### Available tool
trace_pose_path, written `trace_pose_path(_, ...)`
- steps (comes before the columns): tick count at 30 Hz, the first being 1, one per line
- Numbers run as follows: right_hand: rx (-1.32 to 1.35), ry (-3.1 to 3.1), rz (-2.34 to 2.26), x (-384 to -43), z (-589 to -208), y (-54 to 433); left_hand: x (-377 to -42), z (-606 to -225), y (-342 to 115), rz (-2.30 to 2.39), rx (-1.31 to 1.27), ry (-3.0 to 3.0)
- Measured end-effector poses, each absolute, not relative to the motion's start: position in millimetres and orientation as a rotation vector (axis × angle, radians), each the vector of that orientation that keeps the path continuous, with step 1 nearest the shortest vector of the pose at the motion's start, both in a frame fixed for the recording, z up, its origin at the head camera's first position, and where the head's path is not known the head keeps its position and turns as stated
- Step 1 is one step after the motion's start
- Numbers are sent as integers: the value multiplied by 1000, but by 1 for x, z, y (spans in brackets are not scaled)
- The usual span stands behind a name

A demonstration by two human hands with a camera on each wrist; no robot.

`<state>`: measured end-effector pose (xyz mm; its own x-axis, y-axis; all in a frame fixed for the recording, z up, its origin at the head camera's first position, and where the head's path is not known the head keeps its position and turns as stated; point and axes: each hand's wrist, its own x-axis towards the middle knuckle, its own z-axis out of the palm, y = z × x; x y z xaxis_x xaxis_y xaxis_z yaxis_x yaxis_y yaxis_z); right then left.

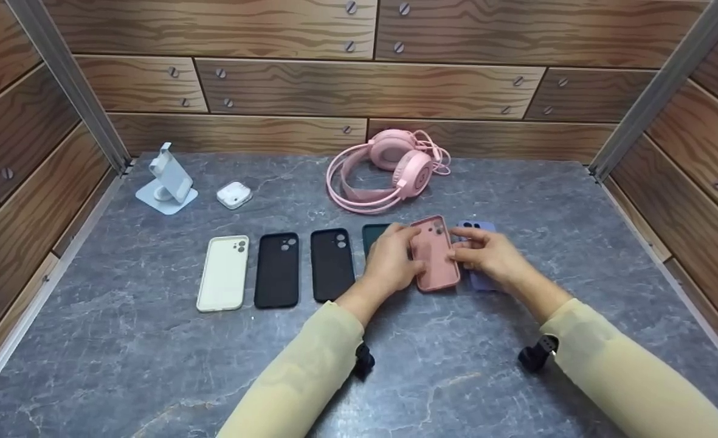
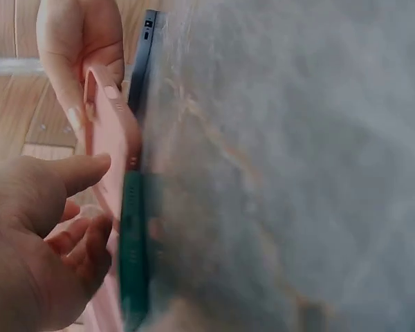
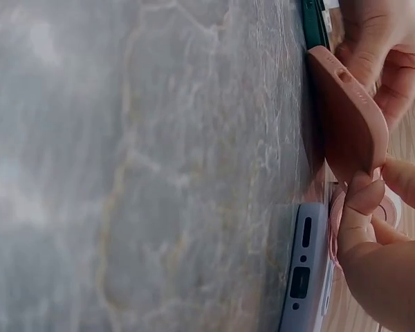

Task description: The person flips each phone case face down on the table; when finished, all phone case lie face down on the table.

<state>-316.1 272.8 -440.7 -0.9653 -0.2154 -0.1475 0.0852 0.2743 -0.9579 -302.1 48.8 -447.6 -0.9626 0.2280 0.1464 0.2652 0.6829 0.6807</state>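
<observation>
A pink phone case, inner side up, tilts above the table between both hands. My right hand pinches its raised right edge between thumb and fingers. At the opposite edge is my left hand, its thumb over the inner face and its other fingers curled along the side. That left hand partly covers a dark green phone case. Under the right hand lies a lavender phone case, partly hidden. In the right wrist view, the pink case shows its lower rim and back.
Left of the hands, two black phone cases and a cream phone case lie in a row. Pink headphones rest behind. A white charging stand and a small white case are at the back left. Wood-patterned walls enclose the table.
</observation>
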Motion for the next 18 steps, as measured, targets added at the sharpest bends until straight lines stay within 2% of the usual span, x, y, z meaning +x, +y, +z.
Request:
trace_pose_path(10,-105,2286,-1773,-314,-438,270,-292,-443,49,-1802,-410,-2689)
trace_pose_path(18,-152,2243,-1818,-313,-439,270,-285,-444,50,-1989,-411,-2634)
